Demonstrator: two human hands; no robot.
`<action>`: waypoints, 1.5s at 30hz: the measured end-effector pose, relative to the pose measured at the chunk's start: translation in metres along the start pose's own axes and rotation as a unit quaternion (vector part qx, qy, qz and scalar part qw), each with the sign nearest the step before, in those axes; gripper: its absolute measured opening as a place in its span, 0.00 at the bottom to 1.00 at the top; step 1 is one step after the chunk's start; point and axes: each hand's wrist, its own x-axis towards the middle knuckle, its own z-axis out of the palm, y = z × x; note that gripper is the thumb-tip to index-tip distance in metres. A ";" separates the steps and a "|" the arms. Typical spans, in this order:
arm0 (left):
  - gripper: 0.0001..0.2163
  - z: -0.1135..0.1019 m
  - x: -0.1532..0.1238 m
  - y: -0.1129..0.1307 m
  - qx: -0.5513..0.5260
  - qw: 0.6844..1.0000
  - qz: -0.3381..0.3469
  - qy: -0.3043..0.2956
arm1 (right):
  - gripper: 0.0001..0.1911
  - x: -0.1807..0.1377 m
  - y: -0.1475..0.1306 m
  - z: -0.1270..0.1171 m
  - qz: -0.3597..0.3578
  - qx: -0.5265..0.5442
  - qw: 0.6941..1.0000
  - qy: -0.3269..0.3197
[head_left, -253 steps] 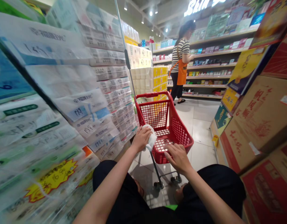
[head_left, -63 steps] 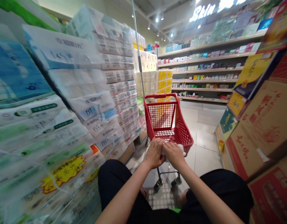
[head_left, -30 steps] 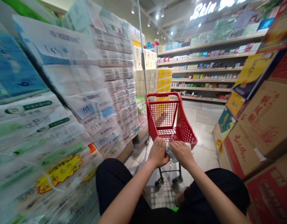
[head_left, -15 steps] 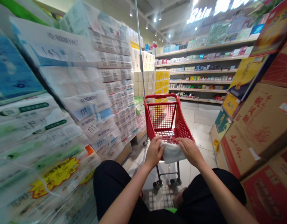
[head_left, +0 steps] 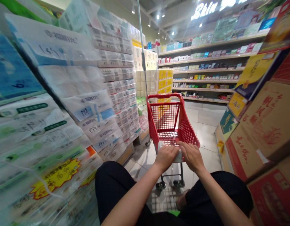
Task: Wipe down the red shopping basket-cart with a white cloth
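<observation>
A red shopping cart (head_left: 189, 133) with a lattice basket stands in front of my knees. Over its near rim lies a white cloth (head_left: 160, 144), mostly covered by my hands. My left hand (head_left: 167, 156) is closed over the cloth, its fingers pointing right along the rim. Close beside it, my right hand (head_left: 190, 155) grips the cloth and the rim from the other side, fingertips almost touching the left ones. What lies under both palms is hidden. A thin metal pole (head_left: 143, 59) rises from the cart's far left corner.
Tall stacks of wrapped tissue packs (head_left: 95, 110) line the left side. Cardboard boxes (head_left: 260, 122) are piled close on the right. Shelves of small goods (head_left: 206, 67) run across the back, beyond a pale tiled floor (head_left: 205, 127).
My left hand has slid right along the rim, onto the cloth and up to my right hand. The cloth is now bunched under the hands instead of hanging spread between them.
</observation>
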 end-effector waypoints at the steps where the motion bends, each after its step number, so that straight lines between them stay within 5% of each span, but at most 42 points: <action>1: 0.10 0.001 -0.002 -0.006 0.003 1.000 0.017 -0.005 | 0.21 0.000 0.003 0.000 -0.004 0.001 1.000 -0.001; 6: 0.11 -0.015 -0.011 -0.060 -0.037 0.991 0.122 -0.030 | 0.21 0.002 0.013 -0.002 -0.022 0.018 1.000 -0.010; 11: 0.08 -0.024 -0.017 -0.090 -0.096 0.990 0.106 -0.002 | 0.20 0.008 0.016 -0.003 -0.035 0.037 0.998 -0.029; 19: 0.08 0.006 -0.017 -0.036 -0.008 0.998 -0.027 0.056 | 0.21 0.016 0.008 0.000 0.007 0.005 0.998 -0.055; 24: 0.08 0.012 -0.007 -0.009 0.012 0.996 -0.049 0.077 | 0.21 0.014 0.000 0.002 0.014 -0.028 0.999 -0.044; 29: 0.09 0.010 -0.007 -0.008 -0.008 0.996 -0.052 0.066 | 0.21 0.009 -0.011 -0.001 0.005 -0.039 0.998 -0.042; 39: 0.14 -0.022 -0.038 -0.076 -0.065 0.998 0.008 0.018 | 0.21 0.009 -0.057 -0.003 -0.063 0.003 0.995 -0.071; 45: 0.13 -0.033 -0.054 -0.112 -0.089 0.996 -0.017 0.012 | 0.15 0.013 -0.030 -0.020 -0.125 -0.016 0.989 -0.072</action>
